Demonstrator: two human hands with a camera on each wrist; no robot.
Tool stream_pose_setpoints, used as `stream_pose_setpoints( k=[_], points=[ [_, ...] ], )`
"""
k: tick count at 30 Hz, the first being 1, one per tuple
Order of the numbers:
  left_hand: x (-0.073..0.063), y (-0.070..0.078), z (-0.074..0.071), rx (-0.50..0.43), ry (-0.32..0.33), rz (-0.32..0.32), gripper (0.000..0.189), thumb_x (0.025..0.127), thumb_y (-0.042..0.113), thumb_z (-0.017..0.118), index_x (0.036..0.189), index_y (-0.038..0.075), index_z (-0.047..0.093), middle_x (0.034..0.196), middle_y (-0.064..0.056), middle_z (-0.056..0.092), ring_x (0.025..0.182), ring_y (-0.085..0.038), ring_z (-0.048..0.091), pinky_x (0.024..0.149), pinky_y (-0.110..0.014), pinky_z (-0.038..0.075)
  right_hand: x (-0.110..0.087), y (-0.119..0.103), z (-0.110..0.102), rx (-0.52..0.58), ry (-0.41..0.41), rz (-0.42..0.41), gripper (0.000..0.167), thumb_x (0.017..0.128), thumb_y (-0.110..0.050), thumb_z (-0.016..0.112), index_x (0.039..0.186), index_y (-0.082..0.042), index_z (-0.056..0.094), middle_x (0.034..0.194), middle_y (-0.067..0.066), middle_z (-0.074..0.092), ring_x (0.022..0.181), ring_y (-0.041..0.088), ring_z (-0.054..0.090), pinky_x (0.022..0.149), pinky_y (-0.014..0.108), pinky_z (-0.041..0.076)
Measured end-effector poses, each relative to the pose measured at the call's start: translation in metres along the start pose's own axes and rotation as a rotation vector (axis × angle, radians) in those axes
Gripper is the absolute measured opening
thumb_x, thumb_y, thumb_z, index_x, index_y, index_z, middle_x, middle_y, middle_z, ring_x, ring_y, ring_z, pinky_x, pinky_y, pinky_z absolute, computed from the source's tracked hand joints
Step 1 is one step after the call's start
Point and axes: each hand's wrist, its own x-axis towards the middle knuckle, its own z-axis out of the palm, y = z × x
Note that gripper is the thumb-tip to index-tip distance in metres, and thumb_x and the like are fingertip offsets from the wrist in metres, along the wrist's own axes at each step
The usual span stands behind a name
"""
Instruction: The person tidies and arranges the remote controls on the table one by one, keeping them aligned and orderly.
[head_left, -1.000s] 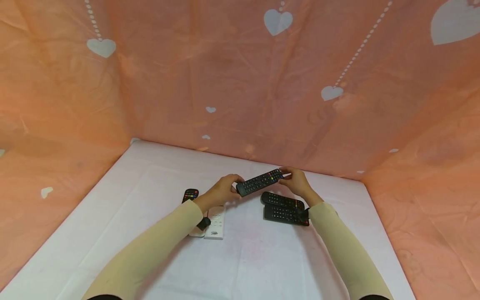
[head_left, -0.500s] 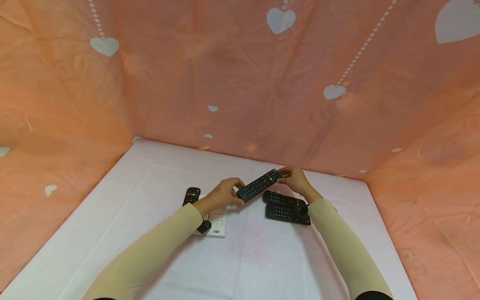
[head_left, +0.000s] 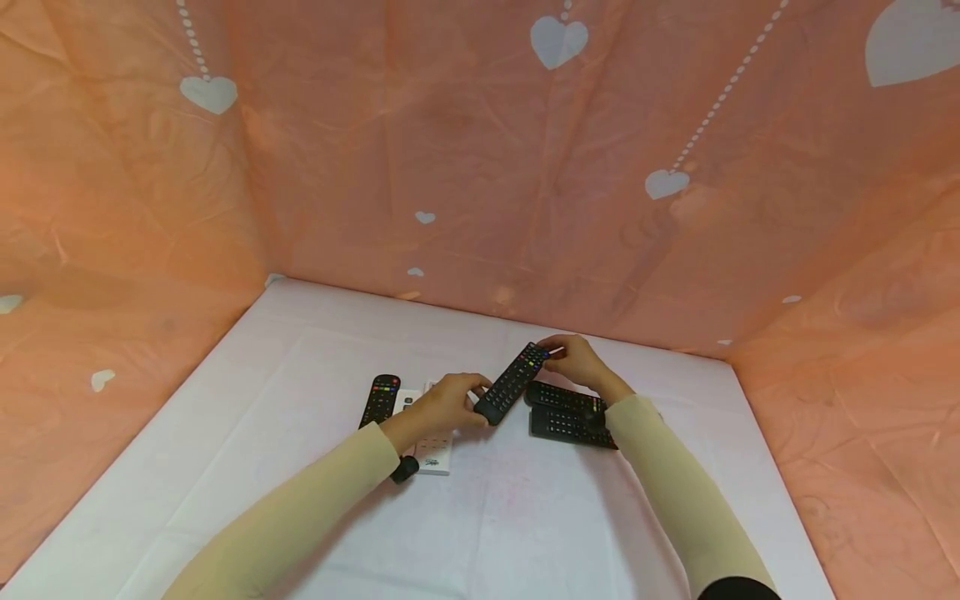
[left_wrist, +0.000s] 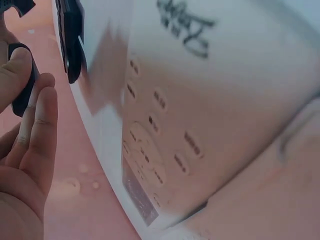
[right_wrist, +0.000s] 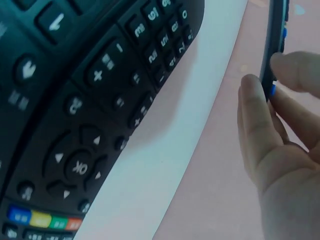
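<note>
Between both hands, above the table, a black remote control (head_left: 513,383) with coloured buttons is held at a slant, its button side up. My left hand (head_left: 448,402) pinches its lower end with thumb and fingers, as the left wrist view also shows on the remote's dark end (left_wrist: 24,92). At the upper end, my right hand (head_left: 579,363) pinches the remote; in the right wrist view the thumb lies on one face of the remote (right_wrist: 271,47) and fingers on the other.
Two black remotes (head_left: 564,423) lie side by side below the right hand. Under the left forearm lie another black remote (head_left: 381,398) and two white remotes (head_left: 433,460), partly hidden. A peach cloth (head_left: 480,167) with hearts walls in the white table (head_left: 480,533).
The held remote has turned to a steeper slant, its left end coming down toward me. Both hands have shifted with it, the left lower and the right slightly left.
</note>
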Motion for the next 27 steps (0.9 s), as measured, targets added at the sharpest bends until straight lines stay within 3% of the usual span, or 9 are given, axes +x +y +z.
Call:
stream_pose_setpoints(
  k=[8,15,19,27],
  points=[
    [-0.016,0.004,0.003,0.037,0.035,-0.013,0.053,0.07,0.014,0.085,0.117,0.005,0.062,0.095,-0.005,0.069,0.072,-0.008,0.061,0.067,-0.024,0.052,0.007,-0.012,0.009,-0.043,-0.073,-0.079,0.04,0.085,-0.001,0.062,0.125,0.002,0.061,0.12,0.022,0.064,0.1,0.03,0.066,0.083,0.036,0.054],
    [-0.031,0.009,0.012,0.156,0.133,-0.034,0.055,0.065,0.026,0.088,0.112,0.009,0.065,0.087,0.001,0.07,0.079,-0.011,0.059,0.069,-0.027,0.049,0.01,-0.02,0.019,-0.077,-0.117,-0.122,0.042,0.084,-0.002,0.063,0.126,0.0,0.06,0.122,0.02,0.063,0.101,0.028,0.065,0.082,0.035,0.055],
    [-0.041,0.012,0.017,0.216,0.182,-0.038,0.055,0.062,0.031,0.089,0.107,0.011,0.065,0.081,0.004,0.067,0.072,-0.01,0.057,0.065,-0.027,0.047,0.011,-0.023,0.025,-0.068,-0.14,-0.145,0.041,0.084,-0.001,0.063,0.125,0.0,0.061,0.122,0.019,0.062,0.102,0.029,0.065,0.082,0.035,0.055],
    [-0.056,0.007,0.026,0.284,0.236,-0.108,0.058,0.057,0.033,0.09,0.103,0.011,0.063,0.077,0.007,0.065,0.068,-0.007,0.055,0.06,-0.025,0.044,0.014,-0.029,0.039,-0.081,-0.192,-0.171,0.041,0.085,0.001,0.064,0.126,0.0,0.06,0.122,0.019,0.062,0.103,0.028,0.064,0.081,0.033,0.055]
  ],
)
